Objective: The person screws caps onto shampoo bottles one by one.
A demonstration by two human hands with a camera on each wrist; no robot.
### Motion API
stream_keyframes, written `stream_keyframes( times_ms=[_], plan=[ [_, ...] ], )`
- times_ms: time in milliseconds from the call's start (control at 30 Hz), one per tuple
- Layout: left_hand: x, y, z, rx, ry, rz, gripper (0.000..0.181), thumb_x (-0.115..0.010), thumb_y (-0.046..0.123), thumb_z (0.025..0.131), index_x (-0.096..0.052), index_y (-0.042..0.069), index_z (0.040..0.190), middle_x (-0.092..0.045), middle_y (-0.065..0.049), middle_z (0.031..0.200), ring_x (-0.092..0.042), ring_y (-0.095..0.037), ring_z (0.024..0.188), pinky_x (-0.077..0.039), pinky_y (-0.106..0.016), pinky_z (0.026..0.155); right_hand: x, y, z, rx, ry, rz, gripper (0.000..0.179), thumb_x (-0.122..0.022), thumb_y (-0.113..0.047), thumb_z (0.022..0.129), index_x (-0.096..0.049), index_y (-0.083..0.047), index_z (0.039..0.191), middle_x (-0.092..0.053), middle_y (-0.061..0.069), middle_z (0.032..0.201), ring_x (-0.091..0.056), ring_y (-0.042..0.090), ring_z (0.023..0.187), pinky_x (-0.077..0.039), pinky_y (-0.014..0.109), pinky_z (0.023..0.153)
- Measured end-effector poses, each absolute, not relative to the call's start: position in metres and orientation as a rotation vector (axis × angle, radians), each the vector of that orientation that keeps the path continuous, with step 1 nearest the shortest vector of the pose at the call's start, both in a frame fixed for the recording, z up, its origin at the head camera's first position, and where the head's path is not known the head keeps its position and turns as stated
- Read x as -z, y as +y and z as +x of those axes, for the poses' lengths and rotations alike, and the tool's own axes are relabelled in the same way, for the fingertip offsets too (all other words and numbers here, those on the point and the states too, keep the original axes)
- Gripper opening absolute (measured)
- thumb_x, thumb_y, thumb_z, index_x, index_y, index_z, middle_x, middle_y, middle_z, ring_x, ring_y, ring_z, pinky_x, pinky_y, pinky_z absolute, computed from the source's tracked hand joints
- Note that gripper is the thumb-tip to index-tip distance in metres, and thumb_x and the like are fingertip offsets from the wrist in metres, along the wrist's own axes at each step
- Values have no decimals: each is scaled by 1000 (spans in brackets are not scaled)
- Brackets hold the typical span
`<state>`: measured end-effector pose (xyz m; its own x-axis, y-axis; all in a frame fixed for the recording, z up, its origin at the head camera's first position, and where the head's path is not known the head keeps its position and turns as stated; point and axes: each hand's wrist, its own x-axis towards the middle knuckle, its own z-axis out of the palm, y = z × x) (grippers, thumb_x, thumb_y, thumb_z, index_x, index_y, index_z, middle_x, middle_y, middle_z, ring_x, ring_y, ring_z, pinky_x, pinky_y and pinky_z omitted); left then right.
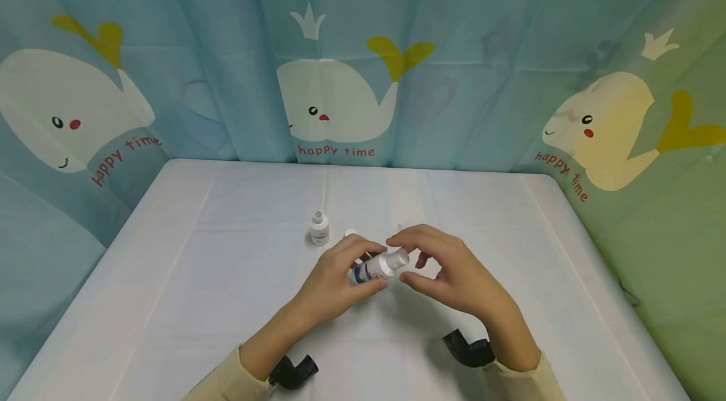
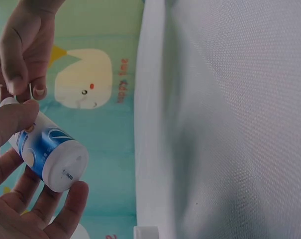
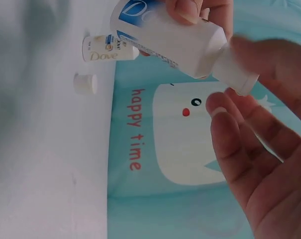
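Note:
My left hand [image 1: 334, 272] grips a small white bottle [image 1: 371, 269] with a blue label, its thumb on one side and fingers on the other. The bottle is tilted, its white cap [image 1: 399, 258] pointing up and to the right. In the left wrist view the round base of the bottle [image 2: 65, 167] faces the camera. My right hand [image 1: 454, 268] is at the cap, thumb and fingers spread around it with a gap showing in the head view. In the right wrist view its thumb overlaps the end of the cap [image 3: 235, 69].
A second white bottle [image 1: 320, 229], marked Dove in the right wrist view, stands capless on the white table [image 1: 227, 300]. Near it lies a loose white cap [image 3: 85, 83], partly hidden behind the left hand in the head view. A whale-print curtain [image 1: 346, 23] hangs behind the table.

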<state>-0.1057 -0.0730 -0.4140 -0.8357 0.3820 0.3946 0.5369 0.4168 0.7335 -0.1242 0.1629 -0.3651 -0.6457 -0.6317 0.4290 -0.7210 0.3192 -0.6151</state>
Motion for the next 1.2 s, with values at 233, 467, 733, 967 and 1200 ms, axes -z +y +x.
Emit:
stream_keyframes(
  times_ms=[233, 467, 733, 967, 1200],
  plan=[
    [414, -73, -106, 1390, -2502, -820, 42, -84, 27, 81, -65, 23, 119, -59, 16, 110, -54, -2, 92, -52, -24, 79, 368, 161, -125, -1236, -2415, 1297, 26, -75, -5, 88, -70, -17, 111, -70, -6, 106, -62, 8, 90, -54, 23, 67],
    [414, -72, -106, 1381, -2492, -827, 43, -84, 28, 81, -65, 23, 119, -60, 14, 112, -55, -2, 92, -52, -24, 79, 366, 160, -123, -1182, -2479, 1209, 26, -79, -16, 87, -70, -18, 112, -68, -10, 101, -61, 8, 83, -54, 22, 64],
    [412, -73, -104, 1373, -2475, -827, 43, -84, 26, 81, -65, 20, 119, -61, 11, 113, -56, -4, 94, -52, -25, 78, 366, 162, -121, -1182, -2507, 1182, 41, -83, -26, 82, -69, -16, 119, -69, -7, 111, -62, 7, 89, -55, 23, 68],
    [411, -74, -103, 1381, -2482, -810, 43, -85, 24, 80, -65, 21, 118, -60, 13, 111, -56, -3, 93, -52, -25, 79, 367, 162, -124, -1232, -2432, 1321, 37, -76, -3, 86, -68, -14, 120, -70, -4, 114, -64, 8, 97, -56, 24, 72],
    [409, -73, -103, 1375, -2501, -818, 42, -84, 24, 81, -66, 22, 119, -59, 16, 112, -54, -2, 93, -52, -24, 79, 368, 160, -123, -1195, -2427, 1282, 28, -77, -9, 87, -71, -16, 113, -70, -7, 104, -62, 5, 85, -54, 21, 67]
  ],
)
